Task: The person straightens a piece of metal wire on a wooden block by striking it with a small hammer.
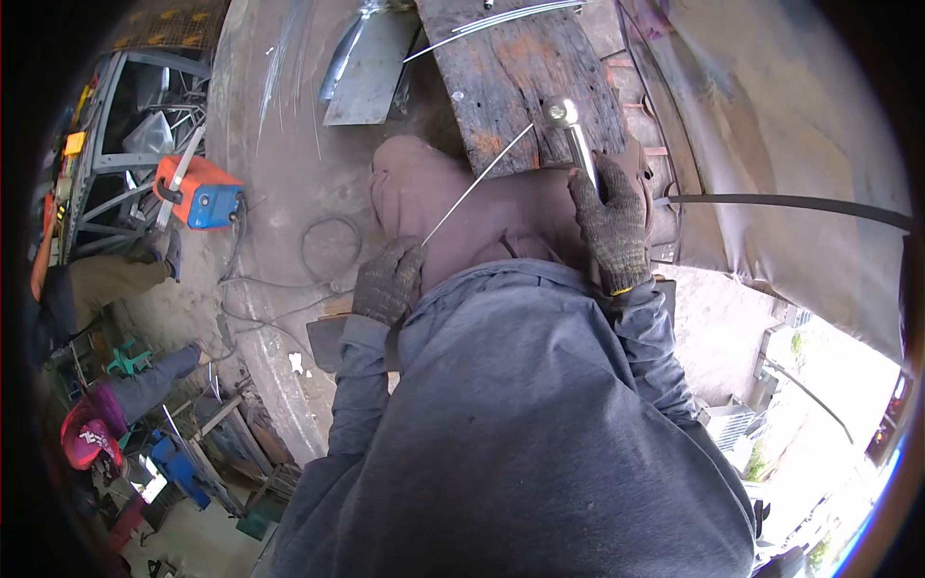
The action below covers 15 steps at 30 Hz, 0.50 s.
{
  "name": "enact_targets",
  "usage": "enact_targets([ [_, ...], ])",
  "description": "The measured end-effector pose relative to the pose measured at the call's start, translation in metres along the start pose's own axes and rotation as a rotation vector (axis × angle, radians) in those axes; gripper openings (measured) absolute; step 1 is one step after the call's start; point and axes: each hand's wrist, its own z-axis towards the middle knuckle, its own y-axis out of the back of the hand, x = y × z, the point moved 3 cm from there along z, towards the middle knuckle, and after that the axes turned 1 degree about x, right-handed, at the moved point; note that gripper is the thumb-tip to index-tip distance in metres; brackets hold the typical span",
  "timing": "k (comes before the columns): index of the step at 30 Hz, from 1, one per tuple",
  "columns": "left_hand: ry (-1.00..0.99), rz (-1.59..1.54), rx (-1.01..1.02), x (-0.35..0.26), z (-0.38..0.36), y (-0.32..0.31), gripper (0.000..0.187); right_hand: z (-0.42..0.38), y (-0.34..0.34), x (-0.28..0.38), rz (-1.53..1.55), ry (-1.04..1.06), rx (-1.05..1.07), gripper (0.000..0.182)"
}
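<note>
Left hand [388, 281] clasping rod [478, 184] at near end, pointing toward half past one over board [511, 77], contact unclear; end hold likely for reach. Right hand [617, 222] wrapped low round hammer [579, 146], pointing toward eleven o'clock, probably for leverage.

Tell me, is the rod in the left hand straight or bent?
Straight: the rod runs in one line from the gloved left hand to its far tip, seen against the wooden board.

two gloves [387, 279], one hammer [579, 144], perhaps four rods [479, 183]
</note>
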Motion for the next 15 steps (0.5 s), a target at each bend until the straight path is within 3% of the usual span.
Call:
enact_targets([
  [2, 0.226, -0.119, 0.055, -0.01, 0.001, 0.005, 0.024, -0.001, 0.005, 0.027, 0.058, -0.008, 0.029, 0.028],
  [3, 0.23, -0.12, 0.053, -0.008, 0.001, 0.004, 0.024, -0.002, 0.006, 0.039, 0.122, -0.019, 0.052, 0.03],
  [8, 0.202, -0.057, 0.018, -0.008, 0.001, 0.003, 0.024, -0.003, 0.002, 0.065, 0.346, 0.091, 0.004, 0.022],
  [10, 0.199, -0.048, 0.017, -0.009, 0.0, 0.002, 0.024, -0.002, -0.001, 0.056, 0.119, 0.178, 0.02, 0.024],
  [12, 0.197, -0.039, 0.017, -0.003, -0.002, 0.0, 0.024, 0.002, -0.012, 0.032, 0.136, 0.127, 0.041, 0.028],
  [14, -0.006, 0.041, -0.008, 0.002, -0.006, -0.004, 0.024, 0.003, -0.022, 0.013, 0.041, 0.01, 0.23, 0.028],
  [15, -0.005, 0.04, -0.006, 0.002, -0.007, -0.004, 0.024, 0.003, -0.025, 0.001, -0.011, 0.119, 0.151, 0.028],
])
